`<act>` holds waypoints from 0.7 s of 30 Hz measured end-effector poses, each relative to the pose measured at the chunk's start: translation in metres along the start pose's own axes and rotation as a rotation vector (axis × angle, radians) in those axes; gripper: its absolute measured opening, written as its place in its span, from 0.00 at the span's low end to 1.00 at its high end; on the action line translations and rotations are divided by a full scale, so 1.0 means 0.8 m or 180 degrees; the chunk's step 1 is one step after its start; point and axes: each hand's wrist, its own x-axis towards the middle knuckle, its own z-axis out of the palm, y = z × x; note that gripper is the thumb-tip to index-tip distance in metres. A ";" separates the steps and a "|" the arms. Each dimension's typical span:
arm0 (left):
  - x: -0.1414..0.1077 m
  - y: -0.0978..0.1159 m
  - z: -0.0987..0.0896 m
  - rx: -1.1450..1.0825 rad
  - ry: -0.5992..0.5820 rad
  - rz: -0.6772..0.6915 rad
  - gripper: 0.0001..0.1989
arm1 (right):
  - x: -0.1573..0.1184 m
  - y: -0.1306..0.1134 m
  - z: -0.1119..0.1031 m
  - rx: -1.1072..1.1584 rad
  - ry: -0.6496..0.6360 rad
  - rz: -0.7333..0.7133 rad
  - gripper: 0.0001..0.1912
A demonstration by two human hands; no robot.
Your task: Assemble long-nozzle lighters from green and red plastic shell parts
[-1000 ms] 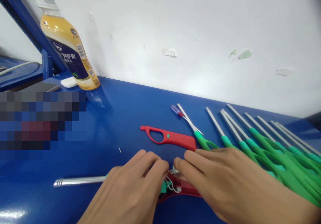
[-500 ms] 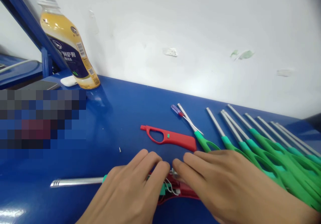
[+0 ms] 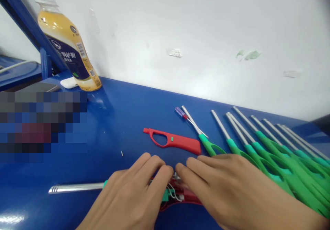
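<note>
Both hands are over an opened red gas lighter (image 3: pixel 190 196) lying on the blue table, its metal tube (image 3: pixel 76 187) pointing left. My left hand (image 3: pixel 136 188) is closed around the lighter's middle, near the trigger area. My right hand (image 3: pixel 219 185) is closed on the body's right part, fingertips at a small metal piece near the top edge. A green part (image 3: pixel 165 196) and white wires (image 3: pixel 176 195) show between the hands. The fingertips' exact grip is hidden. Beyond them lies the separate red half-shell (image 3: pixel 180 143), with a small screw (image 3: pixel 122 153) to its left.
A purple-handled screwdriver (image 3: pixel 182 112) rests across a green lighter's tube. Several green lighters (image 3: pixel 283 164) lie in a row at right. A drink bottle (image 3: pixel 68 49) stands back left, beside a white case (image 3: pixel 68 83). A white wall (image 3: pixel 206 23) rises behind the table (image 3: pixel 123 109).
Hands and lighter keep nearly the same pose. The whole view has shifted slightly, so things appear a little further left.
</note>
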 end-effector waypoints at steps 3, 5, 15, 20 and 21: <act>0.004 0.003 -0.002 0.0017 -0.0004 -0.0065 0.15 | 0.000 0.002 -0.001 -0.0057 -0.0205 0.0091 0.11; 0.006 0.006 -0.003 0.0060 0.0106 -0.0087 0.12 | -0.001 0.003 0.000 -0.0200 -0.0337 0.0078 0.11; 0.000 0.006 -0.001 0.0107 0.0017 0.0062 0.06 | -0.009 0.011 -0.003 0.0186 -0.0356 0.0170 0.18; 0.002 0.006 0.000 -0.0036 0.0038 0.0107 0.04 | -0.012 0.011 -0.001 0.0401 -0.0367 0.0256 0.21; 0.002 0.006 -0.001 -0.0050 0.0029 0.0104 0.04 | -0.012 0.010 0.000 0.0438 -0.0361 0.0271 0.21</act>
